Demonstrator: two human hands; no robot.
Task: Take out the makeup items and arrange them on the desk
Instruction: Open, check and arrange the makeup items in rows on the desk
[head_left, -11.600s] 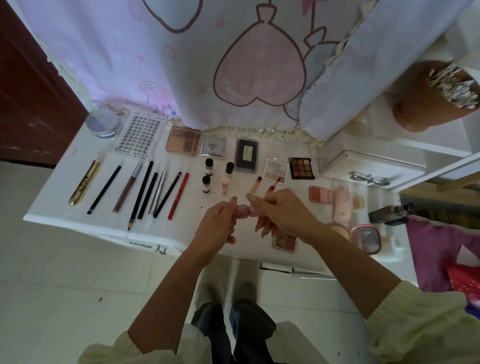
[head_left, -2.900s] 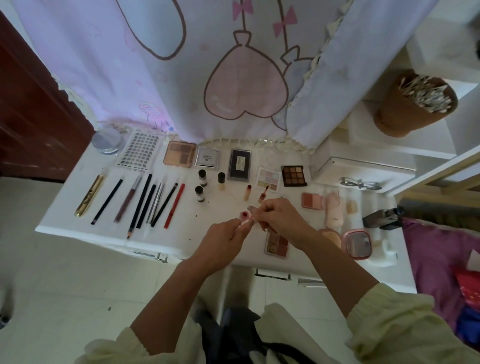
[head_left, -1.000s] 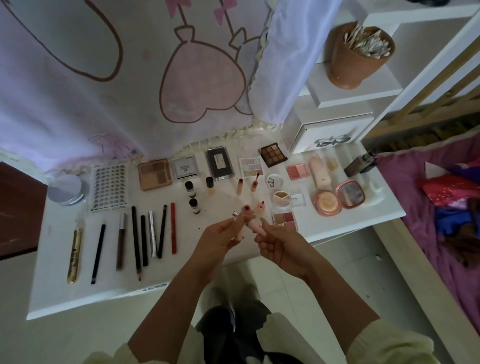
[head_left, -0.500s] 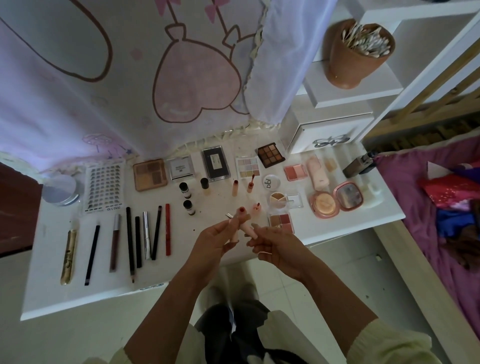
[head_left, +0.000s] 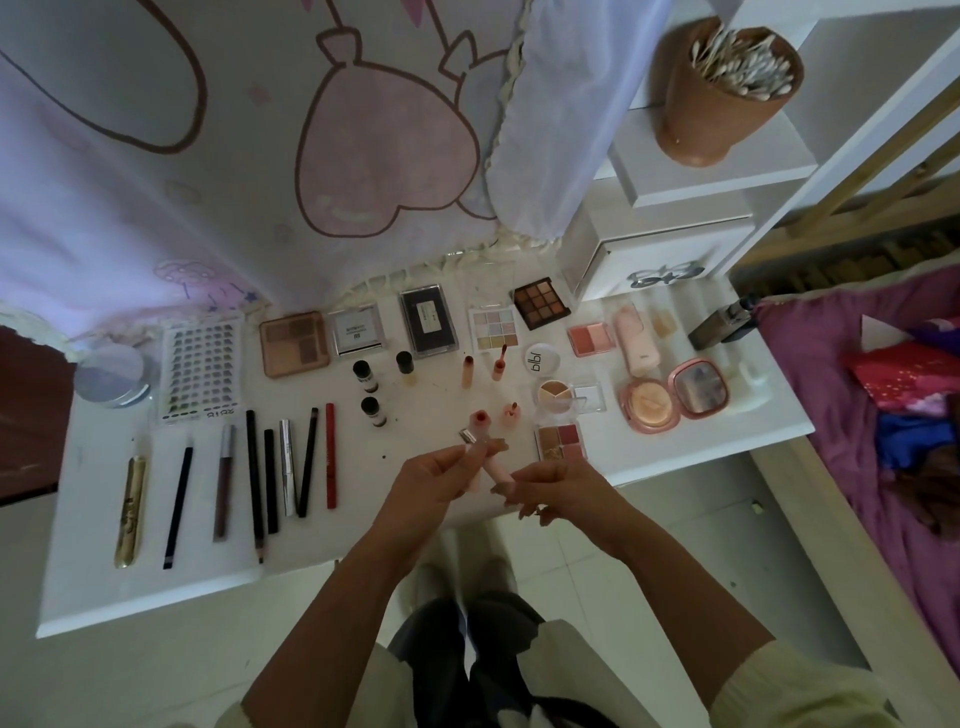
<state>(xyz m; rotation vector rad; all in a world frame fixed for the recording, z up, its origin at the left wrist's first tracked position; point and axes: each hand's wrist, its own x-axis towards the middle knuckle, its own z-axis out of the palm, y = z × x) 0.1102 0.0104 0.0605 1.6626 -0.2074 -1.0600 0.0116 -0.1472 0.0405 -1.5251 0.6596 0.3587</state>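
Observation:
Over the front edge of the white desk (head_left: 156, 587), both hands hold one small pink lip tube (head_left: 491, 464). My left hand (head_left: 434, 480) pinches its upper end near the silver cap, and my right hand (head_left: 558, 486) grips its lower end. Just beyond them stand two more tubes, one with a red top (head_left: 480, 418) and one peach (head_left: 510, 413). A row of pencils and pens (head_left: 270, 480) lies at the left. Eyeshadow palettes (head_left: 295, 344) line the back, and open powder compacts (head_left: 675, 397) sit at the right.
A pink-printed curtain (head_left: 260, 156) hangs behind the desk. At the back right is a white drawer box (head_left: 660, 260), with a brown cup of cotton swabs (head_left: 722, 88) on a shelf above. A bed with a purple cover (head_left: 883, 415) is at the right; tiled floor lies below.
Both hands have stayed together on the pink tube, shifting only slightly. Since 2.9 s ago the view has tilted and more compacts appear at the right.

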